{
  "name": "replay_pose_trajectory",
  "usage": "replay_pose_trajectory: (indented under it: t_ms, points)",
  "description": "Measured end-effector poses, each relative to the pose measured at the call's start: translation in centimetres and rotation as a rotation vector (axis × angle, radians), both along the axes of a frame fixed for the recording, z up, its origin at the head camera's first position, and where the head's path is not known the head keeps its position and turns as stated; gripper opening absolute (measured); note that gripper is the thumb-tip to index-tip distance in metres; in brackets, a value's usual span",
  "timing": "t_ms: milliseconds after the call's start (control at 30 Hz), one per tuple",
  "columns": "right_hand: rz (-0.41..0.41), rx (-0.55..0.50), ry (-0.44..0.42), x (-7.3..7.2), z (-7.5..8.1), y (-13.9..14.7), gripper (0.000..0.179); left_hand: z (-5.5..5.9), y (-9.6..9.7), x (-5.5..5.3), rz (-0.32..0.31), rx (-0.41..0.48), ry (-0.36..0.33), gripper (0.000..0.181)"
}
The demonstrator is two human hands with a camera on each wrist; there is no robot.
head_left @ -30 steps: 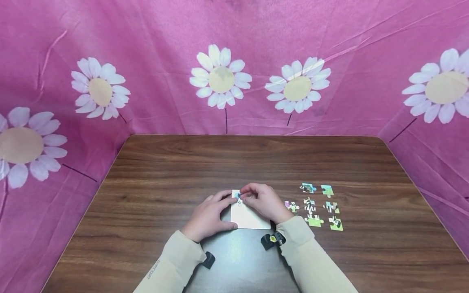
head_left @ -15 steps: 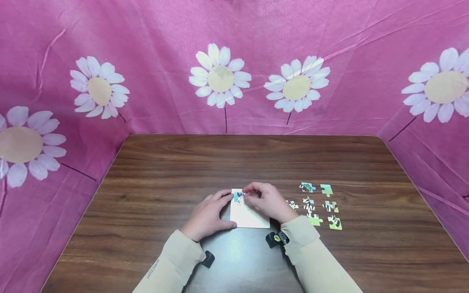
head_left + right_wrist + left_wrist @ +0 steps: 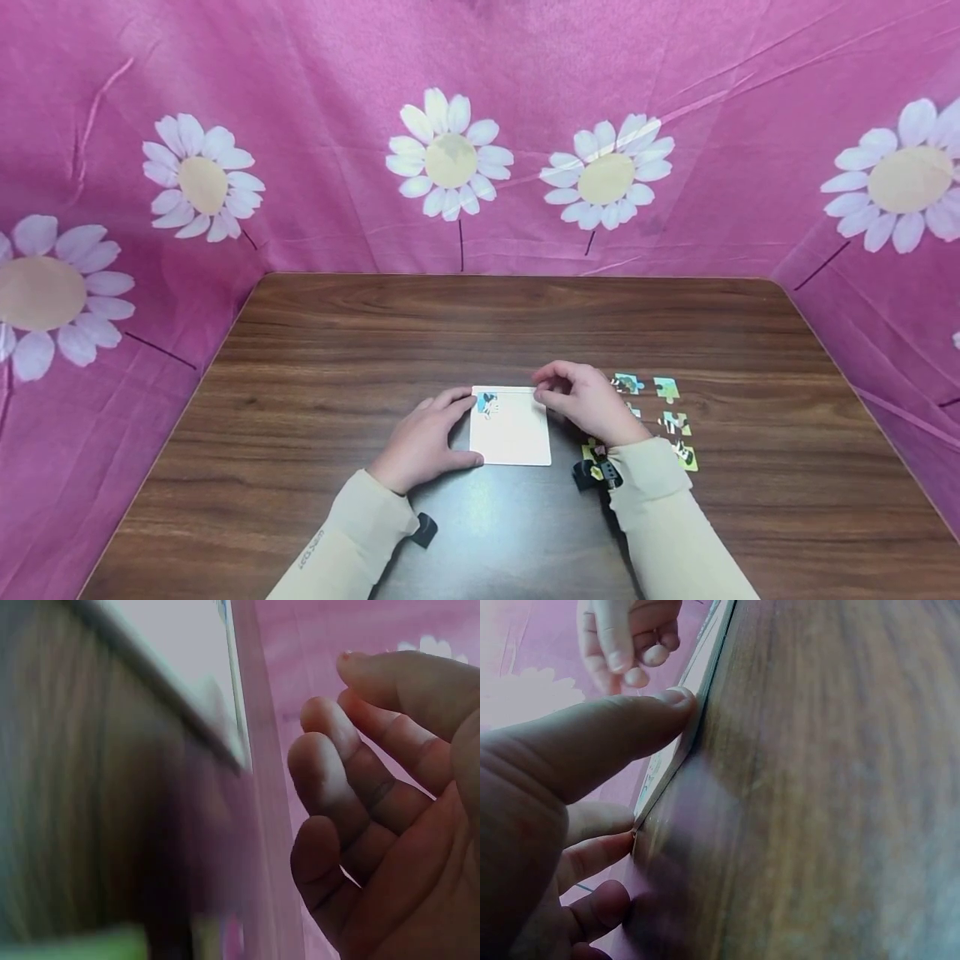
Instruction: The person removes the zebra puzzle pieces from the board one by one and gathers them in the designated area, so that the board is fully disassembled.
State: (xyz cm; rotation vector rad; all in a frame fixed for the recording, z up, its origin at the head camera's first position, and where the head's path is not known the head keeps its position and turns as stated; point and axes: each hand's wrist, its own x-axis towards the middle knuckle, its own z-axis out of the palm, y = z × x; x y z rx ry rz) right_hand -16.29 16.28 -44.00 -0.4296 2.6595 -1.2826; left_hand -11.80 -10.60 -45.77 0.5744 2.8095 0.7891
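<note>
A white square puzzle board (image 3: 513,437) lies on the wooden table. One blue, white and black puzzle piece (image 3: 487,403) sits in its far left corner. My left hand (image 3: 422,442) holds the board along its left side, thumb at the near corner and fingertips at the far one. In the left wrist view the thumb (image 3: 630,727) rests against the board's edge. Just past the board's far right corner is my right hand (image 3: 588,407), raised, fingers loosely bent. The right wrist view shows nothing between its fingers (image 3: 322,772).
Loose puzzle pieces lie right of the board, among them a blue-green one (image 3: 628,383), a green one (image 3: 666,388), a striped one (image 3: 676,423) and a black-and-white one (image 3: 685,456). My right hand and forearm cover others. A pink flowered cloth (image 3: 330,192) surrounds the table (image 3: 315,333).
My right hand has let go of the puzzle piece in the board's corner and moved right towards the loose pieces. My left hand has stayed at the board's left side.
</note>
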Motion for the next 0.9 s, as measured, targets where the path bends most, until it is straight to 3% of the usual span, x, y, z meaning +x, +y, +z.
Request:
replay_pose_trajectory:
  t_ms: [100,200,367,467,700,900]
  points:
    - [-0.034,-0.010,-0.047,-0.3,0.0,1.2,0.022,0.1,-0.1,0.0,0.002,-0.003,0.007,0.084]
    - [-0.067,0.022,-0.031,-0.4,-0.2,2.5,0.025,0.1,-0.1,0.1,0.001,-0.003,0.007,0.083]
    - [-0.150,0.164,0.139,-0.7,-0.2,4.6,0.029,0.0,-0.1,0.2,0.005,0.002,0.007,0.084]
    - [-0.184,0.236,0.196,-0.9,-0.1,6.1,0.031,-0.1,-0.1,0.2,0.007,0.002,0.014,0.084]
    - [-0.186,0.322,0.191,-0.6,-0.3,9.0,0.032,-0.1,0.0,0.3,0.003,0.007,0.008,0.084]
    - [-0.177,0.342,0.175,-0.7,-0.3,9.7,0.032,-0.1,-0.1,0.2,0.000,0.010,0.012,0.084]
